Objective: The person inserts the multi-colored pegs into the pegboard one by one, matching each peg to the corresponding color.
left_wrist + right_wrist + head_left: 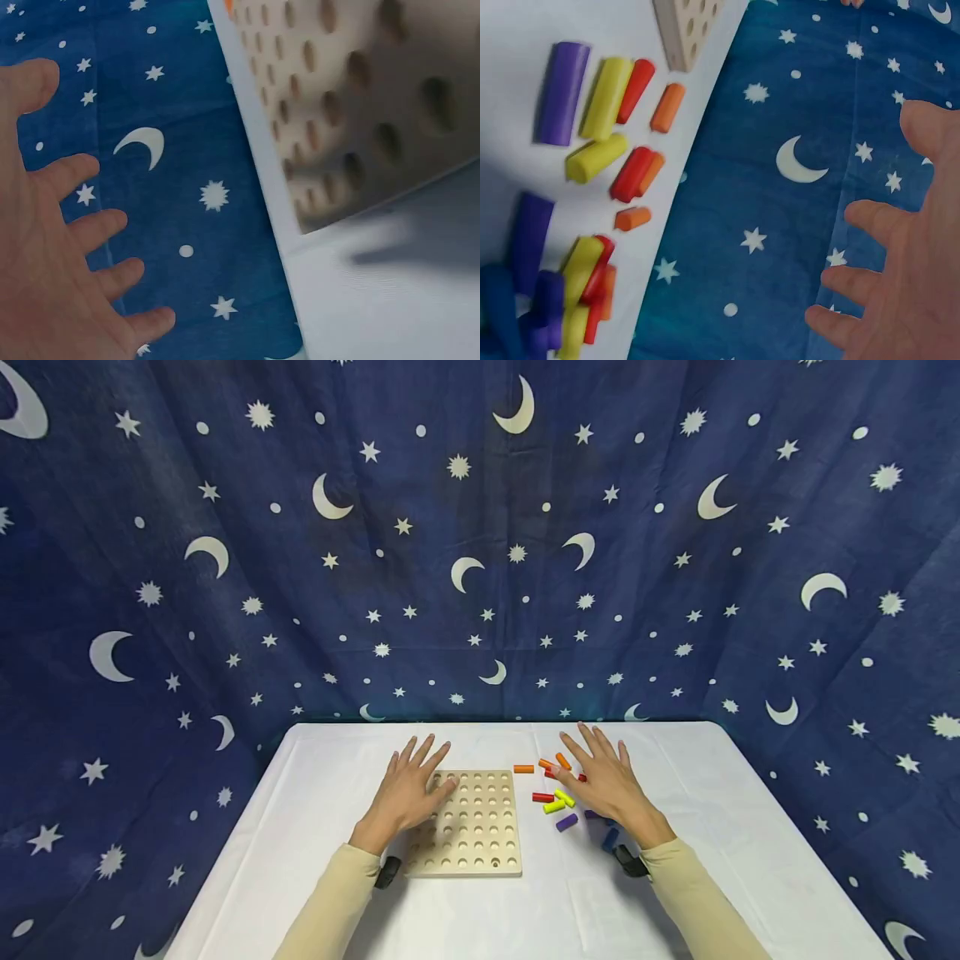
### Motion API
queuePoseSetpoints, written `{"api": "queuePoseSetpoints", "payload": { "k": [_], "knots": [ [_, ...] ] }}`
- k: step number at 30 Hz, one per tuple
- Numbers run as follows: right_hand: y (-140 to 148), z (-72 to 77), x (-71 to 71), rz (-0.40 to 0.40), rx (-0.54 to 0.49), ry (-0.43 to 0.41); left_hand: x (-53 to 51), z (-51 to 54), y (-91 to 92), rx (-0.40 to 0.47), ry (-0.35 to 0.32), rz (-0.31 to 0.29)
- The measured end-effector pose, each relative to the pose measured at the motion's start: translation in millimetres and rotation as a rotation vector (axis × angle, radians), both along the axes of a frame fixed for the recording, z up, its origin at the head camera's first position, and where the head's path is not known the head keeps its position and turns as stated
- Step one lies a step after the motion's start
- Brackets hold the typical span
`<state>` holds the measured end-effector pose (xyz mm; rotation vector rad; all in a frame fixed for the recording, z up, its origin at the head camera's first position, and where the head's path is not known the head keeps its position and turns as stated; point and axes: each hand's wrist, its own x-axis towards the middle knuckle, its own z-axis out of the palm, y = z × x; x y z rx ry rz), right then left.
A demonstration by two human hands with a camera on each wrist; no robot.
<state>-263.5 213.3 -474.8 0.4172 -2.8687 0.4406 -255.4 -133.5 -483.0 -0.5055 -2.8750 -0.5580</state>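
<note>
My left hand [406,792] hovers with fingers spread over the left part of a square wooden board [480,839] drilled with rows of round holes. Above the coloured pegs, my right hand [606,779] is spread too and holds nothing. Orange [523,769], red [542,797], yellow [554,807], purple [567,822] and blue [610,840] pegs lie loose on the cloth, some hidden beneath that hand in the head view. In the left wrist view, the board stands apart from the left fingers [101,231]; the right wrist view shows several pegs away from the right fingers [855,285].
The table [315,752] wears a white cloth. Behind it and at both sides hangs a dark blue curtain [420,577] with moons and stars. Each wrist carries a small black device, one on the left [387,872] and one on the right [631,862].
</note>
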Motion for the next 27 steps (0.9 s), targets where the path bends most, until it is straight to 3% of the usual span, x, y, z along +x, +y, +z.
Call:
{"api": "queuePoseSetpoints", "payload": {
  "k": [11,18,27],
  "knots": [
    [21.7,-14.1,2.3,-0.031,-0.027,-0.032,10.9,-23.2,-13.4,0.123,-0.098,0.007],
    [36.4,-29.9,2.5,-0.046,-0.066,-0.060,9.1,-40.0,-25.1,0.192,-0.194,-0.016],
    [57.4,-42.0,-0.7,-0.056,-0.126,-0.061,9.3,-54.0,-39.7,0.268,-0.317,0.039]
  ]
}}
